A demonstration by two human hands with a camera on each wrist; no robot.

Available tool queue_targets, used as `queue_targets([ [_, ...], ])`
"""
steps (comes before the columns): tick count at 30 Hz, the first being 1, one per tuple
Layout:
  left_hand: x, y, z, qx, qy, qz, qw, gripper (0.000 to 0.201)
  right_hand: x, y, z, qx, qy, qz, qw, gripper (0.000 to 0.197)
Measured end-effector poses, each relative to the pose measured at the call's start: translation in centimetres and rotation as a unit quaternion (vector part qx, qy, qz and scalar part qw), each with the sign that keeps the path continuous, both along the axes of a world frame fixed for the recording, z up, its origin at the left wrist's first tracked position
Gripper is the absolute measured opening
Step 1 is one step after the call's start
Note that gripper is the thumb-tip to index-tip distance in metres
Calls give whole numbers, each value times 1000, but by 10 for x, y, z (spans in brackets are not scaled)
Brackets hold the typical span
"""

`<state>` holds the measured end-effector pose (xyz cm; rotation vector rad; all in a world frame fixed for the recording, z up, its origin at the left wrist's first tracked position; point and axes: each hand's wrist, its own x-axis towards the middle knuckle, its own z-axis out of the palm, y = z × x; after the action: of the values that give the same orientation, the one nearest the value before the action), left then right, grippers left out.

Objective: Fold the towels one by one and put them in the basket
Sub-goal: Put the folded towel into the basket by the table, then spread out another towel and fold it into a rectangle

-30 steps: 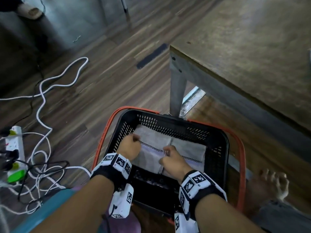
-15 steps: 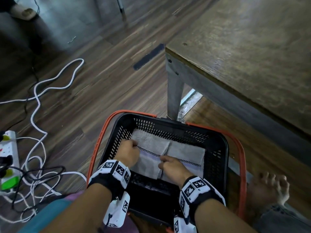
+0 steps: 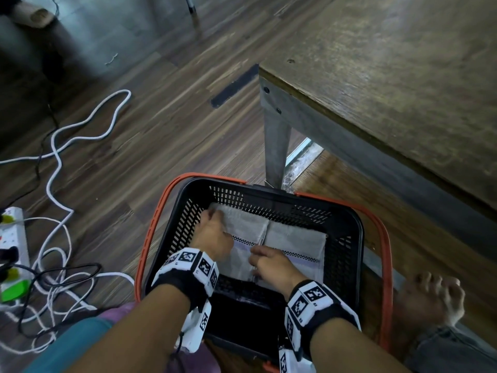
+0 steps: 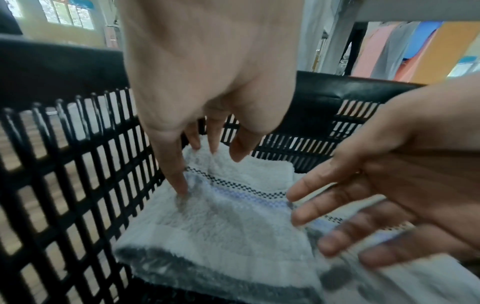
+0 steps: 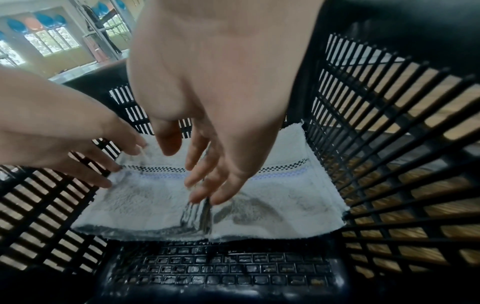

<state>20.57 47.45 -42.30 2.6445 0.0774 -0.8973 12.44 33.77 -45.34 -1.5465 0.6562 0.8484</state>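
A black basket [image 3: 359, 238] with orange handles stands on the floor. In it lie two folded white towels with checkered stripes, side by side: the left towel [image 3: 247, 228] and the right towel [image 3: 295, 239]. My left hand [image 3: 212, 235] rests straight fingers on the left towel's far left part, by the mesh wall [image 4: 64, 164]. My right hand [image 3: 271, 265] touches the seam between the towels with straight fingers [image 5: 205, 185]. In the left wrist view my left fingertips [image 4: 179, 185] press into the towel [image 4: 221, 226]. Neither hand grips anything.
A wooden table [image 3: 390, 76] with a grey metal leg [image 3: 275, 146] stands just behind the basket. White cables [image 3: 56, 146] and a power strip [image 3: 13, 251] lie on the floor at left. A bare foot [image 3: 430, 297] is right of the basket.
Both hands stay on the towels inside the basket with only small shifts. The head view has tilted a little.
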Motion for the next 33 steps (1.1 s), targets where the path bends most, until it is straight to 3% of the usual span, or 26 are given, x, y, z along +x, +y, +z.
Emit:
queue_targets([
  [4,6,6,-13,-1,48,-33,998,66,3,4,1,14,21,72,997,50],
  [8,7,9,-9,31,6,26,999,47,3,5,1,4,12,101,995,50],
  [12,0,14,-1,97,116,-6,988,37,0,4,5,-12,9,114,993,48],
  [18,-7,12,12,26,99,43,994,16,4,-3,38,-34,-32,129,991,36],
  [22,-5,1,43,-8,88,47,995,16,14,-22,89,-68,-92,143,983,28],
  [26,-1,-17,92,-28,91,-4,996,24,14,-40,154,-143,-161,235,948,27],
  [30,0,-53,163,-40,72,-68,994,22,5,-76,240,-154,-190,298,923,31],
  [33,0,-94,233,-57,-5,-124,991,22,-8,-123,322,-195,-213,302,909,32],
])
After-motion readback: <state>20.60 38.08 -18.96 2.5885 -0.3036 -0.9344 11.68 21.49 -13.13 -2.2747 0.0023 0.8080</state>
